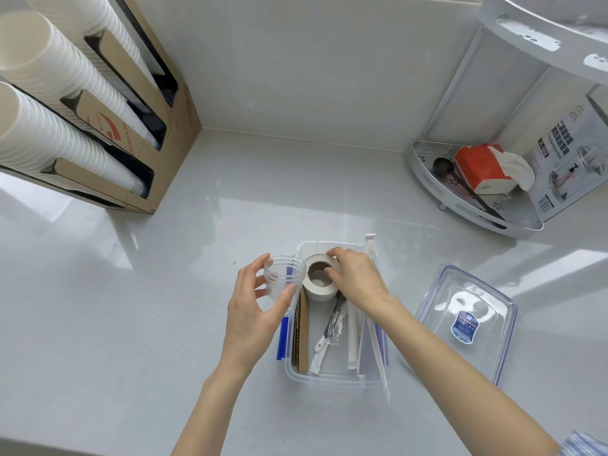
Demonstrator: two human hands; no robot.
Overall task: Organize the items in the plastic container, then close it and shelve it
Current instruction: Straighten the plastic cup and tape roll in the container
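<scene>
A clear plastic container (324,378) with blue clips sits on the white counter in front of me. Inside lie a white tape roll (318,282) at the far end, folded cardboard sleeves (301,337) along the left wall, wrapped cutlery (330,327) in the middle and paper-wrapped straws (355,337) on the right. My left hand (253,320) holds a clear plastic cup (281,279) above the container's left edge. My right hand (357,278) grips the tape roll from its right side. The clear lid (467,319) lies on the counter to the right.
A cardboard dispenser (148,133) with stacks of white paper cups (62,103) stands at the left. A white corner rack (473,205) at the back right holds a red tissue pack (483,169), a dark scoop and a printed box (572,153).
</scene>
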